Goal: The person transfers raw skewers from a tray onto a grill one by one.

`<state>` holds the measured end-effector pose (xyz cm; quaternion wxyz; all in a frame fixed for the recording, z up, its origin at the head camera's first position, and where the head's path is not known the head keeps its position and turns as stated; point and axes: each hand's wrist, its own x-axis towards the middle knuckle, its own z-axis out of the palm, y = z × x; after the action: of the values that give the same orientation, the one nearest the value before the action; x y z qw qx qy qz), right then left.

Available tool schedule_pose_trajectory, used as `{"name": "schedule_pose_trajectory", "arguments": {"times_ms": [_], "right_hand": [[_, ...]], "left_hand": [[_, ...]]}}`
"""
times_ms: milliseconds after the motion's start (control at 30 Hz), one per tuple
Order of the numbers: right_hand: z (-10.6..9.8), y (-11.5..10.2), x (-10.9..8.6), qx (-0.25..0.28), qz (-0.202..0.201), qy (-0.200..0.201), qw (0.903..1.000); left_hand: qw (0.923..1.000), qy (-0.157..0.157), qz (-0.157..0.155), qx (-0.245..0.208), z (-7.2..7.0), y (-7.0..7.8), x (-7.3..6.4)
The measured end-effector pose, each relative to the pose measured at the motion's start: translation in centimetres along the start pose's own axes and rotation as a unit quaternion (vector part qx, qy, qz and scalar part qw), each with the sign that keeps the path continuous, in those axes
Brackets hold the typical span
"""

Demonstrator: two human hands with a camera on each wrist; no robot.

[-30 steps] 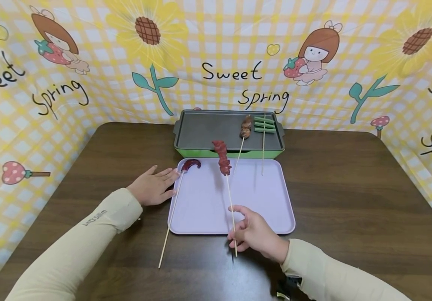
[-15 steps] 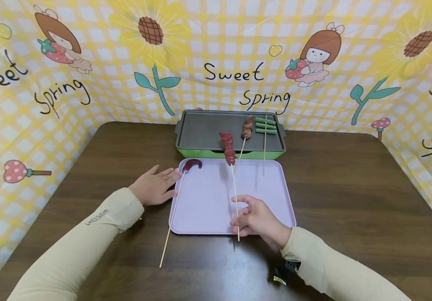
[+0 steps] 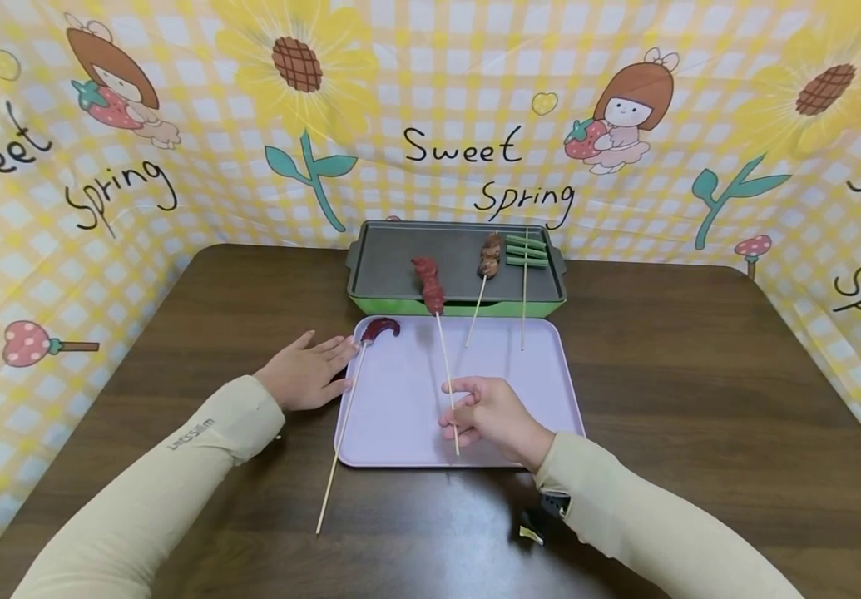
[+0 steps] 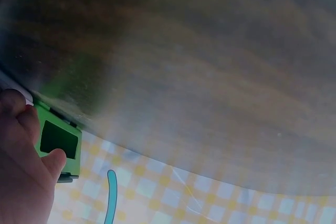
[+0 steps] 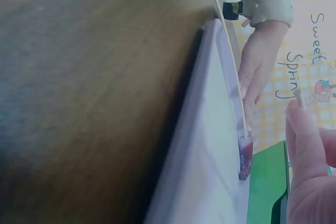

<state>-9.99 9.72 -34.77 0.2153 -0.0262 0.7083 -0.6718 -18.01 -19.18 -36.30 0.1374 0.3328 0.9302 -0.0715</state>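
Observation:
My right hand (image 3: 493, 416) pinches the wooden stick of a red meat skewer (image 3: 430, 285) above the lilac tray (image 3: 393, 445). The skewer's meat overlaps the front part of the green grill's dark plate (image 3: 393, 249) in the head view. Flat at the tray's left edge, my left hand (image 3: 306, 372) rests with straight fingers, fingertips by the rim. Beside them lies a skewer with a dark red curled piece (image 3: 381, 329), its stick running over the tray's left side onto the table. On the plate's right part lie a brown meat skewer (image 3: 489, 256) and a skewer of green sticks (image 3: 526, 251).
The grill's green body (image 3: 400, 306) stands directly behind the tray, near the table's back edge. A yellow checked cloth (image 3: 445, 75) hangs behind and at the sides. The brown wooden table (image 3: 700, 374) extends to both sides of the tray.
My right hand has moved forward with the red meat skewer, first drifting right and then back left, bringing the meat over the grill plate in view. My left hand stays put.

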Motion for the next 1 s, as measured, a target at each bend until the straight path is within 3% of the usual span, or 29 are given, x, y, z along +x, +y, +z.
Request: {"name": "schedule_pose_trajectory", "arguments": {"times_ms": [233,533,1000], "right_hand": [[0.7,-0.7,1.1,0.028,0.003,0.009,0.9996],[1.2,-1.5,2.4,0.093,0.013,0.052,0.9942],[1.6,-4.0,4.2,0.11,0.019,0.084,0.9902]], "left_hand": [[1.0,-0.001,-0.001,-0.001,-0.1,0.0,-0.3],[1.0,0.0,0.004,-0.002,-0.1,0.1,-0.3],[0.9999,-0.008,0.0,-0.008,0.0,0.0,-0.1]]}}
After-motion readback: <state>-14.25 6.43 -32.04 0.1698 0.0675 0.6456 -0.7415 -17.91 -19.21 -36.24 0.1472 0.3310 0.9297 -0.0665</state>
